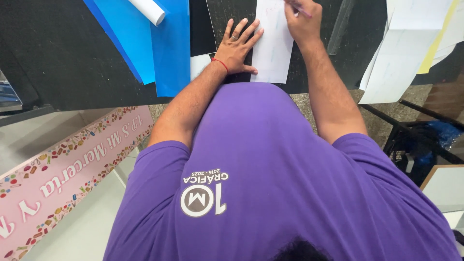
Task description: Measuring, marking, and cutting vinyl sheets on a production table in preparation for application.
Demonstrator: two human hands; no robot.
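A white sheet of paper [273, 46] lies on the dark tabletop [58, 53] right in front of me. My left hand [238, 46] rests flat on the table with fingers spread, its fingertips pressing the sheet's left edge; a red cord is on that wrist and a ring on one finger. My right hand [303, 21] is closed around a thin pink pen [302, 9] whose tip touches the top of the sheet. My purple shirt fills the lower part of the view.
Blue sheets [159, 43] with a white paper roll [149, 9] lie left of my left hand. White and yellow sheets [411, 43] overhang the table's right edge. A pink printed banner [63, 169] leans lower left. Dark metal frame bars [420, 130] stand right.
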